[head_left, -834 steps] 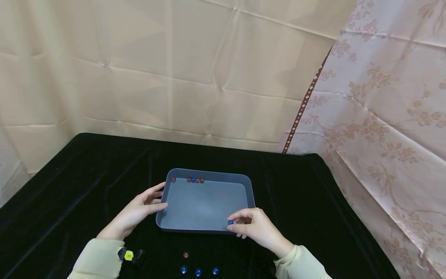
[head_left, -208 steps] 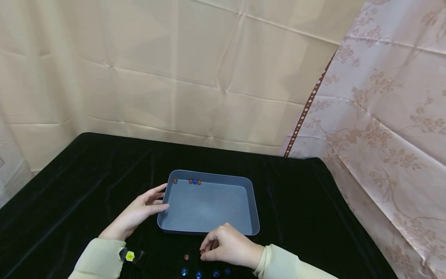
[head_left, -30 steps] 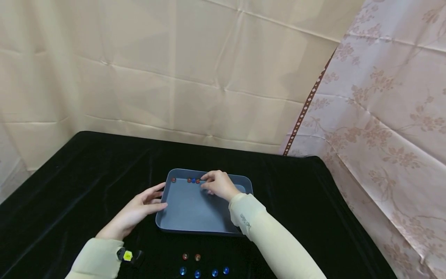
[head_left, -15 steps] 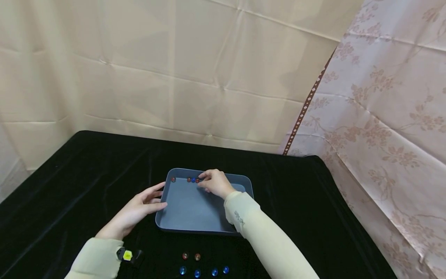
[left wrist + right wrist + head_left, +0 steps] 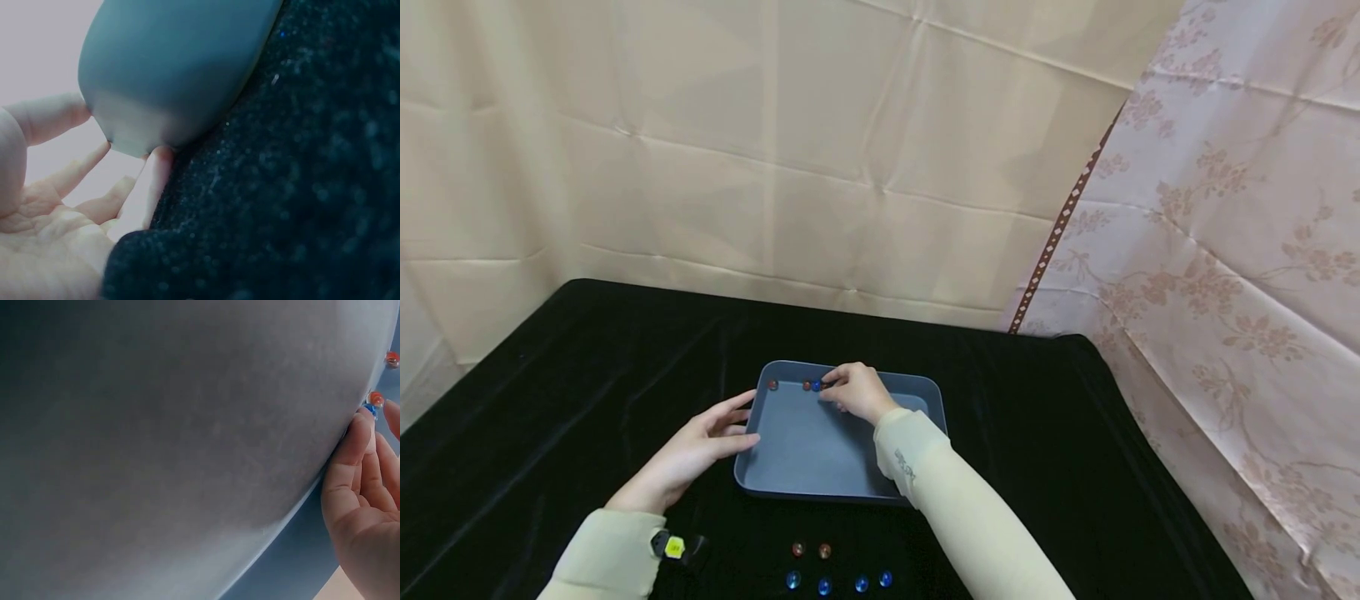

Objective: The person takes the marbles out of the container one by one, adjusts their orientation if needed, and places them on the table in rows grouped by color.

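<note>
My left hand point(image 5: 692, 454) holds the left side of a shallow blue-grey tray point(image 5: 820, 442), thumb at its rim and fingers against the outer wall. In the left wrist view its fingertips touch the tray corner point(image 5: 144, 119). My right hand point(image 5: 861, 396) reaches over the tray to the far wall and pinches a red marble, mostly hidden by the fingertips. Just left of those fingertips lie a blue marble point(image 5: 816, 386) and a red marble point(image 5: 807, 385); another red marble point(image 5: 772, 384) sits in the far left corner. The right wrist view shows the blue marble point(image 5: 370, 411) right at the fingertips.
On the black cloth point(image 5: 1037, 467) in front of the tray lie two reddish marbles, one on the left point(image 5: 797, 549) and one on the right point(image 5: 825, 551). Nearer is a row of several blue marbles point(image 5: 861, 583). A beige curtain point(image 5: 737, 167) hangs behind the table.
Over the last second my right hand has slid left along the far wall and closed over the red marble. Earlier it was setting a red marble on the cloth. The left hand stays put.
</note>
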Tool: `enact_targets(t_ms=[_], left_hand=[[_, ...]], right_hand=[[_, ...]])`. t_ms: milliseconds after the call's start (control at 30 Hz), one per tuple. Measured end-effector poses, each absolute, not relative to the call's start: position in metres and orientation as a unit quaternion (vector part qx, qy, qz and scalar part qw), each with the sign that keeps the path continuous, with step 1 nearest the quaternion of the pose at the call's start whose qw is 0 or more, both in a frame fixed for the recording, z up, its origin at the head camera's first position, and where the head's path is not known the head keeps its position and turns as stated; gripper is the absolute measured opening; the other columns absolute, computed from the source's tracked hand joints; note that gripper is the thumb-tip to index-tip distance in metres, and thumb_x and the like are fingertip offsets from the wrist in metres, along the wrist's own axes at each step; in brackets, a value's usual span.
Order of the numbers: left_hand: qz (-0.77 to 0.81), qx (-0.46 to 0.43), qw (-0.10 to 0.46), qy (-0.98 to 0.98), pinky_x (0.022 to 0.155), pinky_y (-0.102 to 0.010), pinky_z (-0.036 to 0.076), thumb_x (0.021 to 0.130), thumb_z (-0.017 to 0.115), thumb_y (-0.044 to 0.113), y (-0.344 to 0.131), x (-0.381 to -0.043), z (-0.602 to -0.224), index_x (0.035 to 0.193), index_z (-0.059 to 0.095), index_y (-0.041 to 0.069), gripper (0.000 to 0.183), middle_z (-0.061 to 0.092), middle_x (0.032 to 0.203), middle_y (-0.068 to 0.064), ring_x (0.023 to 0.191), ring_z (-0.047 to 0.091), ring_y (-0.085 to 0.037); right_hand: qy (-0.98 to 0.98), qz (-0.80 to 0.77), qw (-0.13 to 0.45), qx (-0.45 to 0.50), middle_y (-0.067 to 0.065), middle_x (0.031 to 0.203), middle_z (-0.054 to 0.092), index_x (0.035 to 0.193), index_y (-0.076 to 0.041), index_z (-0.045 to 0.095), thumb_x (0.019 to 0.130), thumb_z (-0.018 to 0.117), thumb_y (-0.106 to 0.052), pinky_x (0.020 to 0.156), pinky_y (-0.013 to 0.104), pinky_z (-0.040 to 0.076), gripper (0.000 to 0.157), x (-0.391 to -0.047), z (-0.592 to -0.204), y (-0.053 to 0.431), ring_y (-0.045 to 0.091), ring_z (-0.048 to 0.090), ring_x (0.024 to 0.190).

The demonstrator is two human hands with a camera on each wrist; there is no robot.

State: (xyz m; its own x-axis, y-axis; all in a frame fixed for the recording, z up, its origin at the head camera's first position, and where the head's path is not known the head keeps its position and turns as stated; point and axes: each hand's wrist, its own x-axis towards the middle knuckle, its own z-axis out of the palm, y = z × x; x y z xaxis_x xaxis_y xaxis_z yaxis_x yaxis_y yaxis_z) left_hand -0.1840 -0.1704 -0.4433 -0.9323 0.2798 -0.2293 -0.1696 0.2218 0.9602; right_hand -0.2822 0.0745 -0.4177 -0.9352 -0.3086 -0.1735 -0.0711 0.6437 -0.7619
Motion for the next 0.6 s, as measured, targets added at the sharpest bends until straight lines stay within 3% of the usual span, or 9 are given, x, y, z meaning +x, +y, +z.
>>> enact_targets(t_ms=[400, 600], left_hand=[[0.622, 0.034, 0.182, 0.761, 0.107, -0.06, 0.042, 0.098, 0.06, 0.026, -0.17, -0.1845, -0.4431, 0.158, 0.021, 0.013, 0.073, 0.034, 0.153, -0.028, 0.129, 0.053, -0.037], [0.625, 0.038, 0.182, 0.758, 0.107, -0.061, 0.041, 0.098, 0.06, 0.026, -0.1702, -0.1835, -0.4438, 0.158, 0.021, 0.013, 0.072, 0.034, 0.153, -0.028, 0.128, 0.054, -0.036]], right_hand=[[0.908, -0.386, 0.136, -0.096, 0.002, 0.079, 0.069, 0.103, -0.007, 0.075, 0.09, 0.072, -0.017, 0.059, 0.021, 0.049, 0.016, -0.284, -0.4229, 0.073, 0.011, 0.057, 0.064], [0.924, -0.349, 0.122, -0.098, 0.004, 0.088, 0.069, 0.1, -0.008, 0.076, 0.089, 0.073, -0.016, 0.068, 0.026, 0.052, 0.013, -0.2793, -0.4224, 0.0707, 0.013, 0.058, 0.075]])
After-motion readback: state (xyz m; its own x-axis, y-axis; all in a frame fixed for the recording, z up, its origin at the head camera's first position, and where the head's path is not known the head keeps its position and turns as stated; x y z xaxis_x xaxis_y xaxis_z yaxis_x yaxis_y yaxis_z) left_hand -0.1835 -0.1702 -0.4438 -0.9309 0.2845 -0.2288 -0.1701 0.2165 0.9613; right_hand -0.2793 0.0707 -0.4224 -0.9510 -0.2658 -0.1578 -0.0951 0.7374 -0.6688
